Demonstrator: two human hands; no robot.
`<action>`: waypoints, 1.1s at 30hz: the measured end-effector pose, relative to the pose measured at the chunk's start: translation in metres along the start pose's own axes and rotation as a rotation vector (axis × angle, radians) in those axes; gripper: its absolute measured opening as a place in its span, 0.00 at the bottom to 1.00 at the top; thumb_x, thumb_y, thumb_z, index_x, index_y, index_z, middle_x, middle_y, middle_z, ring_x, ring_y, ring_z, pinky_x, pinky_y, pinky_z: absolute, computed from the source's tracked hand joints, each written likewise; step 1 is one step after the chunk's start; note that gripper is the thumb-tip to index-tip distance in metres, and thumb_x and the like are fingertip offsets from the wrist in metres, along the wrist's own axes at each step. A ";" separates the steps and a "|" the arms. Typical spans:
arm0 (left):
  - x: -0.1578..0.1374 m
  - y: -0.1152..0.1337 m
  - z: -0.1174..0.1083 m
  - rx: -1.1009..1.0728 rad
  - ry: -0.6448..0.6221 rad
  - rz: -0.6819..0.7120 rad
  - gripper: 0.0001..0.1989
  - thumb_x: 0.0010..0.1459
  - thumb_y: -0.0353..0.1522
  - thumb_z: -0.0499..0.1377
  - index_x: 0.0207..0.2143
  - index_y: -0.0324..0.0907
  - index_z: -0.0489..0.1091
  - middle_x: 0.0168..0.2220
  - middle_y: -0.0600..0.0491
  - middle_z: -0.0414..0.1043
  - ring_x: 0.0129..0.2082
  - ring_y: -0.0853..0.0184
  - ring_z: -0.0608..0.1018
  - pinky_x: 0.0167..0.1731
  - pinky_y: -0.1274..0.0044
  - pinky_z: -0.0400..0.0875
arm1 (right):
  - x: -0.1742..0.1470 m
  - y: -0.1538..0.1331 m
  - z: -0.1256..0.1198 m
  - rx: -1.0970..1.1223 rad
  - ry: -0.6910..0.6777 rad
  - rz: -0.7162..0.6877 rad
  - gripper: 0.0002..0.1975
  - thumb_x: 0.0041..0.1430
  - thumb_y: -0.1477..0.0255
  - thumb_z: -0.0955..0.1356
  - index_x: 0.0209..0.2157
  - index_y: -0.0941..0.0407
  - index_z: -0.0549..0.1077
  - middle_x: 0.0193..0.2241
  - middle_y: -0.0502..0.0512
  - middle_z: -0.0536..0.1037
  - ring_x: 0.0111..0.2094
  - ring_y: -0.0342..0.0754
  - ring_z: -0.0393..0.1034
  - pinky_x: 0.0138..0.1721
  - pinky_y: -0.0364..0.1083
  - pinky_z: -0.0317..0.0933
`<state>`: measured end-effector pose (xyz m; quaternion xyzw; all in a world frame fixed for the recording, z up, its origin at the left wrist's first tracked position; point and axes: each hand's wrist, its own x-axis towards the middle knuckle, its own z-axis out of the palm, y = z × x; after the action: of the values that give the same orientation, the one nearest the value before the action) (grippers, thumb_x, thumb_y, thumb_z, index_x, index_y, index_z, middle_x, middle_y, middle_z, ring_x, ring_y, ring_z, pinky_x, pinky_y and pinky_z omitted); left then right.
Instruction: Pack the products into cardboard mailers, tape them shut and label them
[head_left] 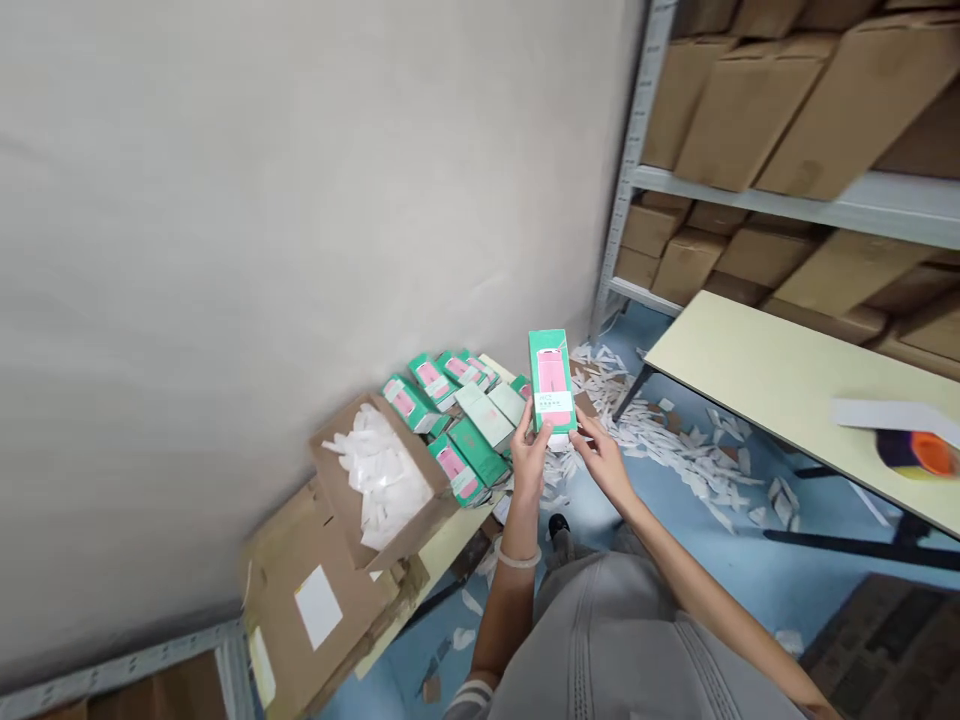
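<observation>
A green box (553, 375) with a pink printed picture and a white label is held up in front of me. My left hand (529, 452) grips its lower left side, the thumb across the front edge. At the lower right corner, the fingers of my right hand (602, 458) pinch the box's bottom end, where a white edge shows. Just left of my hands lies a pile of similar green boxes (480, 452), some with the pink picture up, others showing plain pale sides.
A cardboard box (409, 540) of white paper pieces (371, 465) stands beside the pile, near flattened cardboard (289, 550). Paper scraps (675, 455) litter the blue floor. At right, a pale table (780, 365) holds a tape roll (911, 452) before a metal shelf (885, 200) of cartons.
</observation>
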<state>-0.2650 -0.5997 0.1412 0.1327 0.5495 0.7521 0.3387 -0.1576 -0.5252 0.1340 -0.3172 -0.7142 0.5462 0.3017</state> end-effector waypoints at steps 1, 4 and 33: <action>0.003 -0.004 0.012 -0.010 -0.018 -0.027 0.40 0.51 0.43 0.69 0.65 0.49 0.61 0.66 0.51 0.60 0.63 0.54 0.68 0.58 0.69 0.69 | 0.001 0.002 -0.012 -0.010 0.028 0.003 0.29 0.63 0.57 0.64 0.64 0.48 0.65 0.52 0.60 0.74 0.47 0.54 0.71 0.41 0.49 0.70; 0.007 -0.015 0.050 -0.024 -0.055 -0.097 0.40 0.50 0.41 0.70 0.64 0.49 0.62 0.66 0.51 0.61 0.61 0.55 0.70 0.55 0.72 0.71 | 0.005 0.007 -0.048 -0.044 0.107 0.011 0.28 0.63 0.58 0.64 0.63 0.48 0.66 0.51 0.59 0.74 0.47 0.53 0.72 0.40 0.48 0.69; 0.050 -0.226 0.380 0.248 -0.549 -0.656 0.40 0.49 0.40 0.70 0.64 0.52 0.61 0.49 0.48 0.77 0.37 0.67 0.79 0.32 0.78 0.76 | 0.020 0.167 -0.375 -0.092 0.575 0.514 0.28 0.59 0.57 0.63 0.58 0.54 0.72 0.51 0.59 0.76 0.43 0.53 0.75 0.46 0.52 0.69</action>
<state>-0.0021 -0.2497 0.0623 0.1859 0.5384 0.4699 0.6744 0.1424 -0.2554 0.0561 -0.6391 -0.5213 0.4603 0.3285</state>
